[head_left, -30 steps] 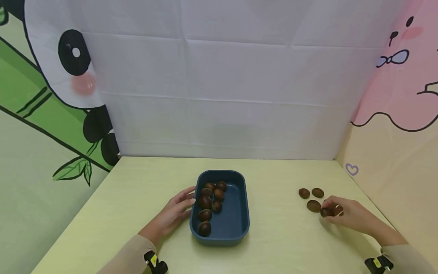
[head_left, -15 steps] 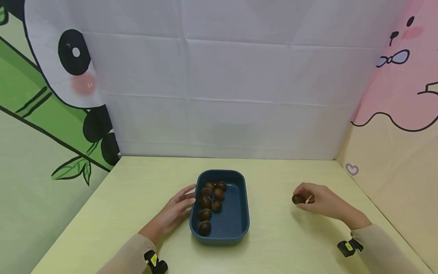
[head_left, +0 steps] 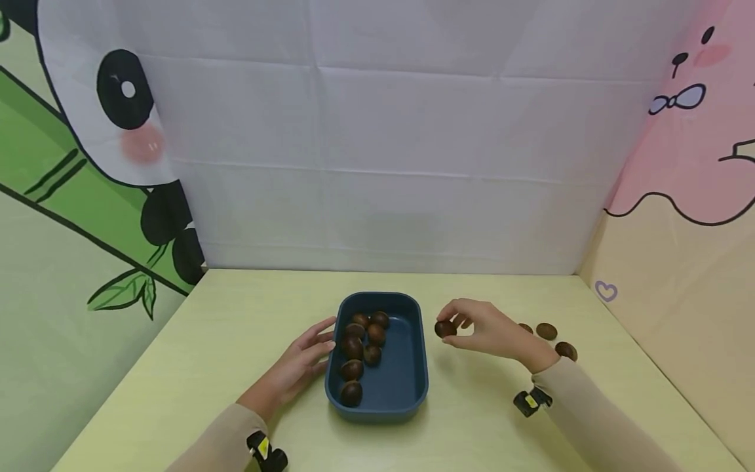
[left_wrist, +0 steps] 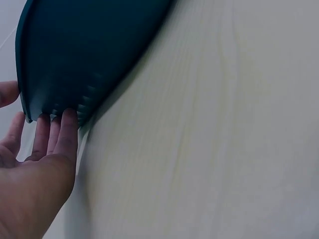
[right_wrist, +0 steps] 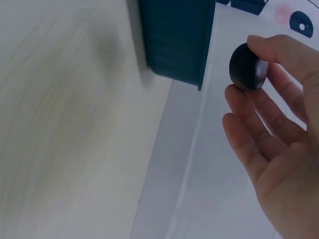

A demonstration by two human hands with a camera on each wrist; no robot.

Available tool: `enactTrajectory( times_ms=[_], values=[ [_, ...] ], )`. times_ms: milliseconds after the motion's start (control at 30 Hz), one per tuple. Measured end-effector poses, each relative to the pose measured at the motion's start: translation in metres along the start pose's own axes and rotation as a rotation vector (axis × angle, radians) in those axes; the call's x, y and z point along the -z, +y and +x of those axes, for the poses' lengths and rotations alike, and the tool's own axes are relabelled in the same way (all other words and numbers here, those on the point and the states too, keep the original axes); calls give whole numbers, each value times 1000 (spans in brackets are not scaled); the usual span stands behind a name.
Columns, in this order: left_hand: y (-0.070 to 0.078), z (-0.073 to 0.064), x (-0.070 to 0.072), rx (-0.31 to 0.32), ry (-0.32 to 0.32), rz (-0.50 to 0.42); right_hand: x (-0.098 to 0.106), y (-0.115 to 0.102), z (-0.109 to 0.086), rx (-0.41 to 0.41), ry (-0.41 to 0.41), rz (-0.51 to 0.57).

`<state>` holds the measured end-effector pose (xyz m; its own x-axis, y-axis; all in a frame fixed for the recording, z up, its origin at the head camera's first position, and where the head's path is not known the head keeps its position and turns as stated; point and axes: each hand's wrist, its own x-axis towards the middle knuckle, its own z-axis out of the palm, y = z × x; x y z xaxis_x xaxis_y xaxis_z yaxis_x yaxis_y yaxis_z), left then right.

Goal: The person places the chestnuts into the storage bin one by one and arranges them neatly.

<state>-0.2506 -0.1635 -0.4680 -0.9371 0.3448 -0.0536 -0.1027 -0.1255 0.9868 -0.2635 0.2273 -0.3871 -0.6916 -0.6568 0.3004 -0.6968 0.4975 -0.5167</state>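
Note:
My right hand (head_left: 486, 331) pinches a brown chestnut (head_left: 445, 329) between thumb and fingers, just right of a blue rectangular tray (head_left: 404, 373). The right wrist view shows that same chestnut (right_wrist: 245, 69) raised at the fingertips, with the tray's wall (right_wrist: 177, 42) beyond. On the tray's left side, my left hand (head_left: 297, 364) touches the outer wall with extended fingers. Those fingertips lie against the wall (left_wrist: 84, 55) in the left wrist view. Several chestnuts (head_left: 352, 347) fill the tray's left half, and its right half shows bare bottom.
Behind the right forearm, loose chestnuts (head_left: 546, 331) lie on the pale yellow table (head_left: 472, 419), one partly covered by the hand. A white cloth backdrop (head_left: 401, 164) stands at the table's far edge, with printed panels at both sides.
My right hand has carried a chestnut leftward from the loose group at the right to beside the tray. The left hand and the tray stay practically in place.

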Motion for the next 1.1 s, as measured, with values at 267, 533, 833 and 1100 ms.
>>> enactTrajectory(
  times_ms=[267,533,833,1100],
  values=[
    [1,0,1,7,8,-3,-32,-16,32,103,-54,74],
    [0,0,3,0,-10,-4,-62,-30,54,180,-134,54],
    [-1,1,2,1,-10,-5,-85,-41,65,158,-250,-8],
    [-1,1,3,0,-23,-8,-96,-40,67,149,-256,-149]
  ],
)
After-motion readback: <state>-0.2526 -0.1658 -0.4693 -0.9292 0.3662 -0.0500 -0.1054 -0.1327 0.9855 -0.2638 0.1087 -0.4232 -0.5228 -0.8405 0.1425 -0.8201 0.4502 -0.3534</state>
